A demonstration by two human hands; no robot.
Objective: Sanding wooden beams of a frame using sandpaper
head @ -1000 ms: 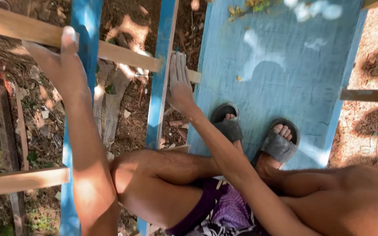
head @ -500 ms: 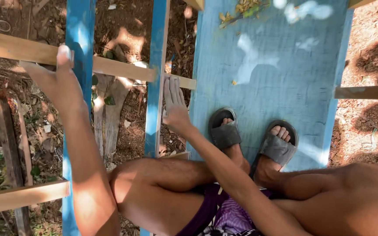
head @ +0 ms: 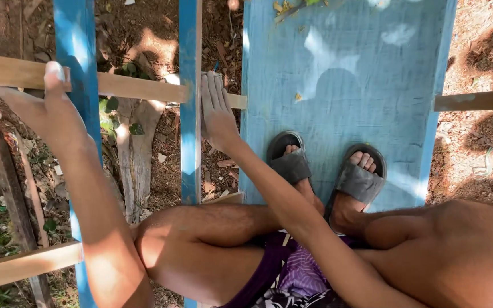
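Head view, looking straight down. Person squats on a blue-painted board platform point(head: 360, 85), feet in grey slide sandals point(head: 326, 168) set side by side on the board's near part.

Landmark: bare wooden crosspiece point(head: 138, 86), running left to right across two upright-running blue rails.

Left hand point(head: 49, 108) sits at the crosspiece where it crosses the outer blue rail point(head: 74, 51). Thumb lies up over the crosspiece's top face, nail visible; palm is below the wood. Remaining fingers are hidden behind the hand, so cannot tell whether they wrap the wood or lie loose.

Right hand point(head: 217, 111) is at the crosspiece's other stretch, just beside the inner blue rail point(head: 190, 114). Fingers are straight and pressed together, laid flat, tips touching the crosspiece. Nothing clamped; the hand is flat, not closed round anything. Wrist points back toward the knees.

The crosspiece end reaches the left edge of the platform, past the right hand.

Below the crosspiece, between the two rails: bare ground with leaf litter, a pale tree root point(head: 135, 142), a few green leaves. A second bare wooden slat point(head: 24, 265) crosses the outer rail nearer the person, well apart from the crosspiece. Another bare slat point(head: 477, 100) meets the platform's right edge. Purple patterned shorts point(head: 298, 274) at bottom of view.
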